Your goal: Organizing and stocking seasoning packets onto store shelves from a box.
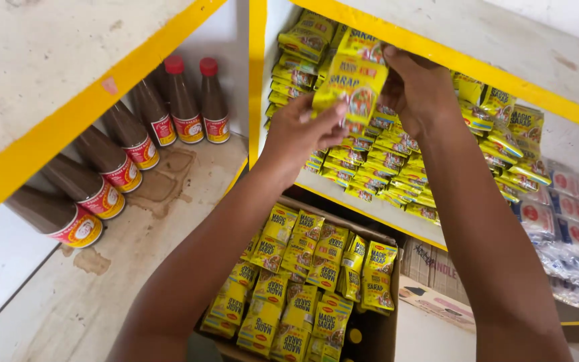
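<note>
Pinching yellow sachets [355, 86] beneath the shelf edge [437, 50].

A small shop: yellow-edged shelves [430, 47] of stacked seasoning sachets [383, 167] and red-capped sauce bottles [182, 100].

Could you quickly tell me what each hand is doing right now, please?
Left hand: closed on the lower edge of a strip of yellow sachets.
Right hand: closed on the same strip's upper edge, at the shelf.
</note>
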